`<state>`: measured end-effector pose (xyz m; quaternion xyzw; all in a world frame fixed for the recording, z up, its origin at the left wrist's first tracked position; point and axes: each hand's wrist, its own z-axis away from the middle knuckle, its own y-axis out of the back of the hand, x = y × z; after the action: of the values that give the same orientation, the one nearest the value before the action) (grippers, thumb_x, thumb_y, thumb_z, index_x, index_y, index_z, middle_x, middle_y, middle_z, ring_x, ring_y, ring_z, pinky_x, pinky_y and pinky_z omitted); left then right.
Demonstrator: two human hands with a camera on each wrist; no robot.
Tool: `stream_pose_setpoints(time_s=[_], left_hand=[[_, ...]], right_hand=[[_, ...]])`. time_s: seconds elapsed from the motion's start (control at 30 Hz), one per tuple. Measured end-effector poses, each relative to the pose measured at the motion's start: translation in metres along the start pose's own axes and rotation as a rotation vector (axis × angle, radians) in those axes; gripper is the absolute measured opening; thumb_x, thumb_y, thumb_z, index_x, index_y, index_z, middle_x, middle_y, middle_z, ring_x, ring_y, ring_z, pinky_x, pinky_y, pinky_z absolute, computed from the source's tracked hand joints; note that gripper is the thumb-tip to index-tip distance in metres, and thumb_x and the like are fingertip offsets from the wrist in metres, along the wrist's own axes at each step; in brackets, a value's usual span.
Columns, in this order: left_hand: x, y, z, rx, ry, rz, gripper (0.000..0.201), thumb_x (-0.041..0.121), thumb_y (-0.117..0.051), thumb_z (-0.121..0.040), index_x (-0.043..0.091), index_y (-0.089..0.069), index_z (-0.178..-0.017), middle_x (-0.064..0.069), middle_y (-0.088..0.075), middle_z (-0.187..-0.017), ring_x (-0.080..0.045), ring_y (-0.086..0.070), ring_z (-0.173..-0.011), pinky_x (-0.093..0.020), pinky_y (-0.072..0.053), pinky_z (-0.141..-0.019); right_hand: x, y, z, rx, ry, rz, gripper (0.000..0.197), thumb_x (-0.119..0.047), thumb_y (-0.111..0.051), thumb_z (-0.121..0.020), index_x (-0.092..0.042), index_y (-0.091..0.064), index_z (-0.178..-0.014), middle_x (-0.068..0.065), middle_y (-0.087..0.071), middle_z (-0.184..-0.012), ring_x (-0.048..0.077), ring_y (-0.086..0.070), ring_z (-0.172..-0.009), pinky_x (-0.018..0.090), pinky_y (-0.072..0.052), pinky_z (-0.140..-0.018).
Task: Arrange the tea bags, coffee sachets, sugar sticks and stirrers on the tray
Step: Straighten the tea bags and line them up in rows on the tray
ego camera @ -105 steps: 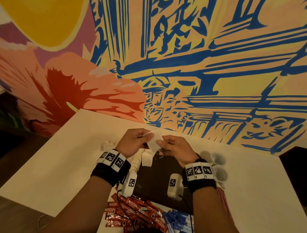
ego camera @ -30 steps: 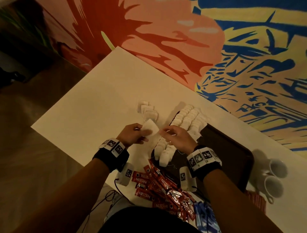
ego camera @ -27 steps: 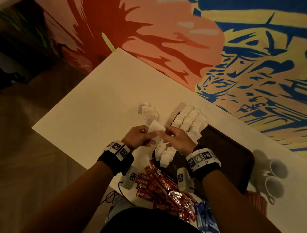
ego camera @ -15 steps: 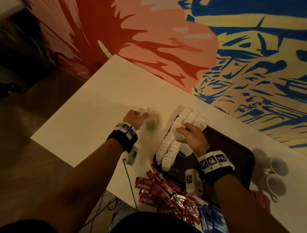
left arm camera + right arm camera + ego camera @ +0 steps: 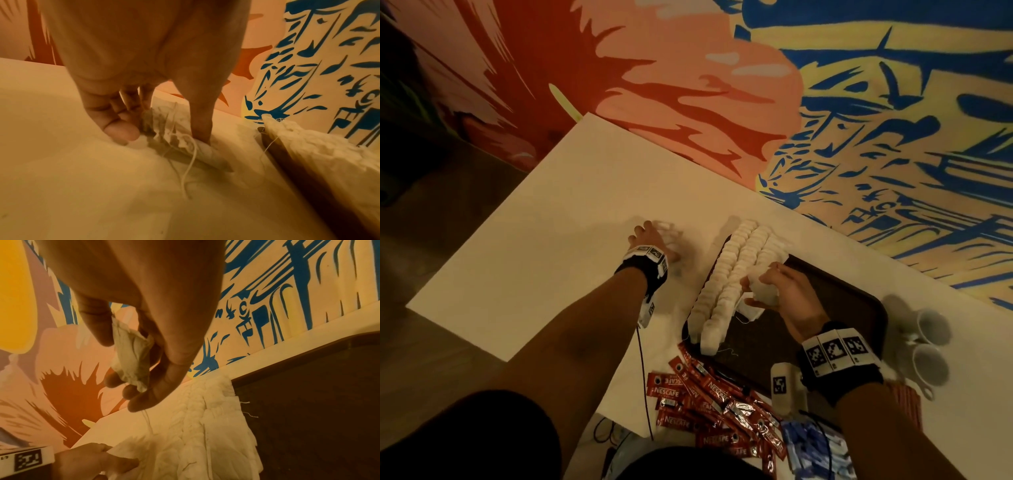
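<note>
Several rows of white tea bags [image 5: 739,267] lie along the left edge of the dark brown tray [image 5: 842,308]. My right hand [image 5: 774,287] hovers over them and pinches one crumpled tea bag [image 5: 131,356] between thumb and fingers, its string hanging down. My left hand [image 5: 654,240] reaches to a small loose pile of tea bags [image 5: 671,236] on the table left of the tray. In the left wrist view its thumb and fingers [image 5: 121,131] close on a loose tea bag [image 5: 164,123] from both sides.
Red coffee sachets [image 5: 709,394] lie heaped at the table's near edge, with blue sugar sticks [image 5: 811,448] to their right. Two white cups [image 5: 931,325] stand right of the tray. The painted wall runs along the table's far side. A cable hangs from my left wrist.
A second ago both hands held one tea bag together. My left hand then reached out to the loose pile, and my right hand went to the rows and now holds a tea bag above them.
</note>
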<state>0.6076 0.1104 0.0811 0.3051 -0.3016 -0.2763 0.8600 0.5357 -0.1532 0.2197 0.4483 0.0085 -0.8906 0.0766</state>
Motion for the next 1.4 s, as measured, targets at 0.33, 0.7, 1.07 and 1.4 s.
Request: stream_pose_setpoints(time_s=[0.33, 0.7, 1.07, 1.4], left_hand=[[-0.018, 0.007, 0.041, -0.035, -0.106, 0.145, 0.06, 0.032, -0.08, -0.078, 0.017, -0.058, -0.131, -0.007, -0.062, -0.13, -0.026, -0.061, -0.102, -0.029, -0.046, -0.081], [-0.036, 0.013, 0.173, 0.045, -0.391, 0.348, 0.021, 0.04, -0.078, -0.082, 0.022, -0.068, -0.086, 0.0, -0.069, -0.083, -0.022, -0.065, -0.08, -0.029, -0.044, -0.064], [0.009, 0.002, 0.32, -0.176, -0.72, 0.466, 0.032, 0.03, -0.08, -0.084, 0.02, -0.075, -0.114, 0.012, -0.076, -0.105, -0.003, -0.07, -0.099, -0.021, -0.054, -0.082], [0.063, -0.03, 0.372, -0.149, -0.85, 0.398, 0.048, 0.048, -0.086, -0.063, 0.021, -0.072, -0.1, -0.001, -0.076, -0.097, -0.022, -0.071, -0.093, -0.049, -0.055, -0.089]], right_hand=[[0.004, 0.006, 0.025, -0.022, 0.02, -0.007, 0.015, -0.009, -0.055, -0.097, -0.006, -0.064, -0.085, 0.015, -0.068, -0.085, 0.03, -0.065, -0.084, 0.05, -0.059, -0.079], [0.02, 0.02, 0.074, -0.099, 0.032, -0.144, 0.025, -0.023, -0.036, -0.102, -0.01, -0.052, -0.117, 0.016, -0.073, -0.087, 0.015, -0.045, -0.062, 0.031, -0.029, -0.051], [0.031, 0.045, 0.128, -0.168, 0.013, -0.141, 0.031, -0.03, -0.045, -0.103, -0.013, -0.061, -0.122, 0.017, -0.069, -0.113, 0.028, -0.067, -0.096, 0.042, -0.06, -0.071], [0.027, 0.081, 0.181, -0.343, 0.065, -0.423, 0.054, -0.048, -0.034, -0.106, -0.009, -0.065, -0.129, 0.016, -0.071, -0.112, 0.027, -0.071, -0.088, 0.039, -0.059, -0.058]])
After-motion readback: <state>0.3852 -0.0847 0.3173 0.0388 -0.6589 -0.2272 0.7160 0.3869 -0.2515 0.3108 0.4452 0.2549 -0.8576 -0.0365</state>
